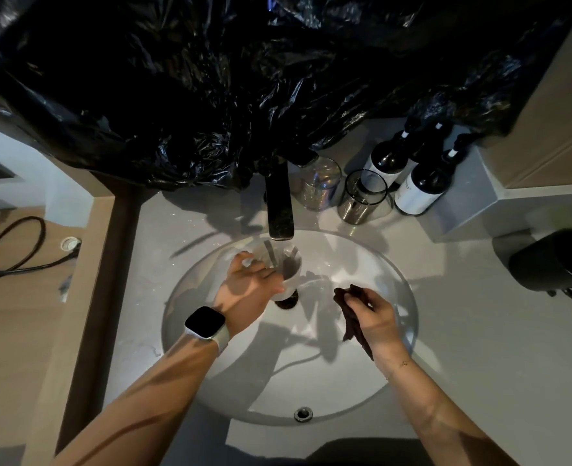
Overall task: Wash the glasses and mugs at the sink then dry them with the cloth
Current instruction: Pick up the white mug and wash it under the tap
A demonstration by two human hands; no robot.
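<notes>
My left hand [249, 280] grips a white mug [286, 267] over the round white sink [402, 297], tilted under the dark tap [279, 203]. My right hand [375, 314] holds a dark brown cloth [350, 311] above the right half of the basin, apart from the mug. A clear glass [320, 183] and a dark-rimmed glass [362, 196] stand upright on the counter behind the sink, right of the tap. Whether water is running I cannot tell.
Two dark bottles [419, 183] with white labels stand behind the glasses. A black kettle-like object [553, 260] sits at the right on the counter. Black plastic sheeting [244, 79] hangs above the tap. A cable [15, 250] lies on the wooden surface at the left.
</notes>
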